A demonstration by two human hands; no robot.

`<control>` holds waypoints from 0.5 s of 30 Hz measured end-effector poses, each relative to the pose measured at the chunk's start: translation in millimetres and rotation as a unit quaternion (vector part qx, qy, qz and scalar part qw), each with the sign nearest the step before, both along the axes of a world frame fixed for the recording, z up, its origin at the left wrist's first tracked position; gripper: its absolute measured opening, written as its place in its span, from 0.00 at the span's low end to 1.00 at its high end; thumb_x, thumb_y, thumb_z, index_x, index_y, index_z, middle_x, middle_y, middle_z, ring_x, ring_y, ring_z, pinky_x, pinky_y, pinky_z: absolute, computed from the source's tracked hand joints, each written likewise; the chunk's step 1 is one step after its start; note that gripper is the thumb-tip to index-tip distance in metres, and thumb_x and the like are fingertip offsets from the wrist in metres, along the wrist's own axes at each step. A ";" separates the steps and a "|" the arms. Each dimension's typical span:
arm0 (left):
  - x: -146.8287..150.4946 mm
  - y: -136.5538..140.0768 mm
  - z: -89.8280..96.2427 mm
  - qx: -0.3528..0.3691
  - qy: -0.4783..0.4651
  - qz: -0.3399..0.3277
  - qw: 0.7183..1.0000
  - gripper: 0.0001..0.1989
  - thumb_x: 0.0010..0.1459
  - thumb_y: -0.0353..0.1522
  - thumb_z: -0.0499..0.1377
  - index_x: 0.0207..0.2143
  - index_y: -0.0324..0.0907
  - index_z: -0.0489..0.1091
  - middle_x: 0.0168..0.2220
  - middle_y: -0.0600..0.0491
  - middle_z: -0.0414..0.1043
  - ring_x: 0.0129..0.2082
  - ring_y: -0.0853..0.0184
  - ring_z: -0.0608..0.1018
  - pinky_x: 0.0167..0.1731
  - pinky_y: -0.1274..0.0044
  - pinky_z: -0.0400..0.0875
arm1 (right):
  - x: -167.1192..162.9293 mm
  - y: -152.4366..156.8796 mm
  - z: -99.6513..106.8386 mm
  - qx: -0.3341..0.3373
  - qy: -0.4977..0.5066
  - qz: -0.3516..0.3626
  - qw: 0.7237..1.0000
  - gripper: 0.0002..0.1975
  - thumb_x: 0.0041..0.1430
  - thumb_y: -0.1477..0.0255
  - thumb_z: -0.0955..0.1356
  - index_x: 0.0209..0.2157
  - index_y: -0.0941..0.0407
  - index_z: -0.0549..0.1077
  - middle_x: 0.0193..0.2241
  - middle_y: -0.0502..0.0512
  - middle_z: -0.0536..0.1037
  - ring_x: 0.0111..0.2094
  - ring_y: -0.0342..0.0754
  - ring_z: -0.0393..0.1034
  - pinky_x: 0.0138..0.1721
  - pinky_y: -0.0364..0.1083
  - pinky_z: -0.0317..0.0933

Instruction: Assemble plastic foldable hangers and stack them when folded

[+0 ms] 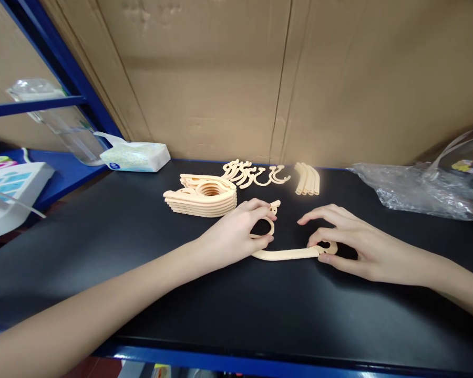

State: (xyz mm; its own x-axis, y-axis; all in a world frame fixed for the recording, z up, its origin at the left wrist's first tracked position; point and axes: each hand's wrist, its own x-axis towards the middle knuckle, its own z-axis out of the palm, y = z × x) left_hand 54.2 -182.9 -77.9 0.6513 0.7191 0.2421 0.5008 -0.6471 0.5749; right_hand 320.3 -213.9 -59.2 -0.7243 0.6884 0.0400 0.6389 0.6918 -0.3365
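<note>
- The plastic bar [287, 255] lies on the black table [236, 310], between the two hands and in front of the stack; the left hand hides where it meets the ring [272, 227], so I cannot tell how they join.
- Left hand [240, 226]: thumb and forefinger are closed around the ring; a light, steady hold here should stop the bar from swivelling.
- Right hand [358, 244]: thumb and a bent finger pinch the hooked end [333, 248], the forefinger lifted apart; any push is probably best made close to the joint, in line with the bar, with both hands level.
- Around: the folded stack [201, 202] stands just beyond the left wrist, so a wide elbow could knock it; loose hooks [260, 176] and short tubes [307, 179] lie farther back.
- At the edges: a tissue pack [142, 157] at left, crumpled plastic bags [413, 191] at right; neither blocks the hands.
</note>
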 end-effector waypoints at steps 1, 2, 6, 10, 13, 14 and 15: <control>0.3 0.1 -0.6 0.006 -0.005 0.003 1.000 0.11 0.58 0.29 0.59 0.45 0.42 0.70 0.53 0.48 0.65 0.52 0.63 0.72 0.44 0.75 0.74 | 1.7 1.0 -0.3 -0.009 0.001 -0.002 1.000 0.08 0.62 0.67 0.63 0.39 0.49 0.74 0.56 0.56 0.65 0.54 0.54 0.60 0.49 0.55 0.61; 0.5 0.1 -1.0 0.012 -0.007 0.006 1.000 0.11 0.58 0.29 0.59 0.45 0.42 0.69 0.52 0.48 0.66 0.51 0.63 0.73 0.44 0.75 0.74 | 3.3 2.3 -0.7 -0.014 0.003 -0.002 1.000 0.08 0.63 0.66 0.63 0.40 0.48 0.74 0.57 0.55 0.64 0.55 0.54 0.59 0.51 0.56 0.60; 1.1 0.6 -0.8 0.038 0.007 0.008 0.999 0.09 0.58 0.32 0.61 0.42 0.42 0.70 0.51 0.49 0.67 0.49 0.63 0.75 0.49 0.72 0.71 | 8.1 7.5 -2.4 -0.021 0.003 -0.002 1.000 0.10 0.64 0.64 0.63 0.42 0.45 0.75 0.59 0.53 0.63 0.59 0.54 0.55 0.57 0.59 0.53; 1.4 2.5 0.1 0.049 0.027 0.016 0.998 0.11 0.57 0.34 0.62 0.43 0.41 0.71 0.51 0.49 0.67 0.46 0.63 0.76 0.48 0.71 0.71 | 10.0 10.5 -2.9 -0.024 0.005 0.010 1.000 0.12 0.66 0.65 0.61 0.43 0.44 0.75 0.57 0.53 0.65 0.59 0.52 0.57 0.57 0.56 0.55; 1.4 3.4 -0.5 0.054 0.034 0.016 0.998 0.11 0.58 0.35 0.62 0.43 0.41 0.72 0.52 0.49 0.67 0.48 0.62 0.75 0.49 0.71 0.70 | 10.0 11.6 -4.3 0.009 0.023 -0.005 1.000 0.12 0.65 0.64 0.62 0.47 0.47 0.73 0.53 0.55 0.68 0.55 0.51 0.62 0.53 0.52 0.60; 1.5 3.6 -1.1 0.055 0.033 0.017 0.998 0.11 0.58 0.35 0.62 0.43 0.41 0.72 0.52 0.49 0.67 0.48 0.62 0.75 0.50 0.71 0.70 | 9.5 11.6 -5.1 0.033 0.022 -0.021 0.999 0.13 0.65 0.64 0.62 0.47 0.48 0.72 0.51 0.55 0.69 0.52 0.50 0.65 0.51 0.51 0.62; 1.7 3.6 -1.8 0.055 0.030 0.020 0.998 0.12 0.58 0.35 0.62 0.44 0.41 0.72 0.52 0.49 0.67 0.48 0.62 0.75 0.50 0.71 0.70 | 8.7 11.2 -6.0 0.060 0.015 -0.037 0.997 0.13 0.65 0.63 0.62 0.47 0.50 0.72 0.49 0.55 0.71 0.49 0.50 0.67 0.49 0.51 0.63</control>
